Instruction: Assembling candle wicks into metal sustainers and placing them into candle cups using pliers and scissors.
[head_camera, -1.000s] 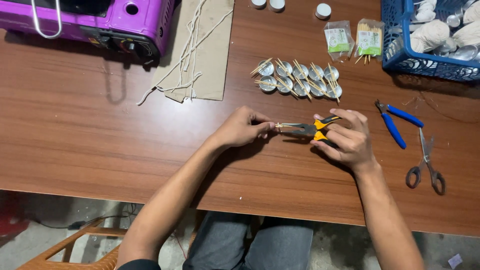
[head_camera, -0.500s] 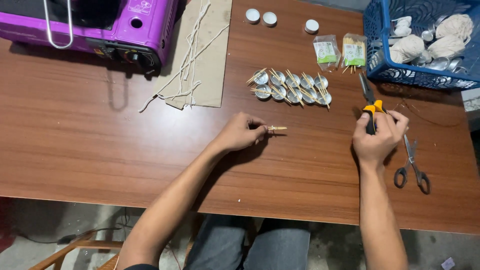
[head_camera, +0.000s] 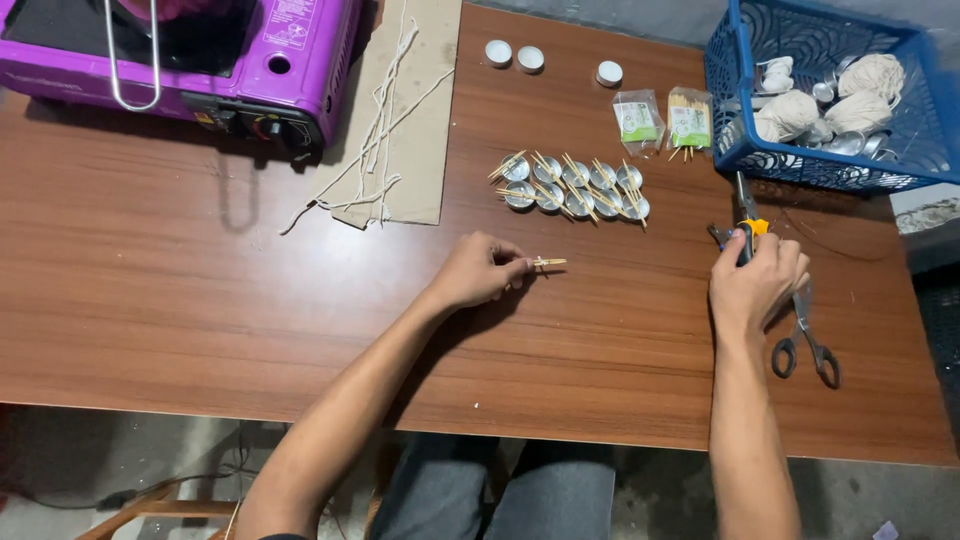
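Note:
My left hand (head_camera: 478, 272) rests on the wooden table (head_camera: 200, 300) and pinches a short wooden stick piece (head_camera: 549, 262) that pokes out to the right. Far to the right, my right hand (head_camera: 757, 283) is closed around yellow-handled pliers (head_camera: 744, 217), whose jaws point away toward the blue basket (head_camera: 740, 150). Between and beyond the hands lie two rows of small metal cups with sticks (head_camera: 573, 187). Black scissors (head_camera: 806, 345) lie just right of my right hand.
A purple portable gas stove (head_camera: 190, 60) stands at the back left beside cardboard with white wicks (head_camera: 395, 130). Three white tealights (head_camera: 530, 58) and two small packets (head_camera: 664, 120) sit at the back. The basket holds string balls and metal cups.
My right hand carried the pliers away from the stick, to the right side of the table near the scissors. My left hand stayed in place with the stick.

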